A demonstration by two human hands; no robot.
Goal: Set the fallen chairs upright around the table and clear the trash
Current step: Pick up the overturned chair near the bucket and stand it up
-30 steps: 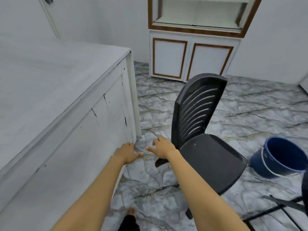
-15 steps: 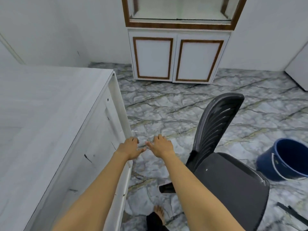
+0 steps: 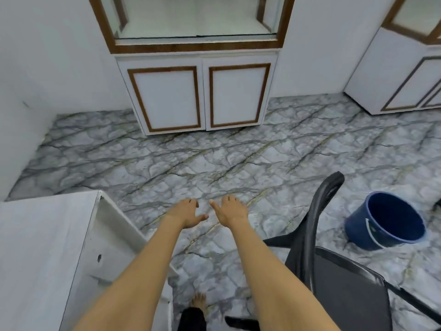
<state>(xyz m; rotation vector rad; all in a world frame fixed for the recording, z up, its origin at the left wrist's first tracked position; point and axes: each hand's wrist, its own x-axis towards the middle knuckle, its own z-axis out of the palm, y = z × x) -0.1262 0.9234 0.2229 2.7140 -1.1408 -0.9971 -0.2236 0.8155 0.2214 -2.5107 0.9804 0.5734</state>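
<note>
A black plastic chair stands upright at the lower right, its backrest edge-on and its seat toward the frame's corner. The white table fills the lower left, its corner near my left forearm. My left hand and my right hand stretch out side by side over the floor, palms down, fingers relaxed, holding nothing. Neither hand touches the chair or the table. No trash shows on the floor here.
A blue bucket lies tilted on the marble floor to the right of the chair. A white cabinet with brown trim stands against the far wall; another cabinet is at the right. My bare foot shows below.
The view has swung right and away from the table. The chair now sits farther right and lower in frame, seen edge-on. Both hands stay empty and stretched forward.
</note>
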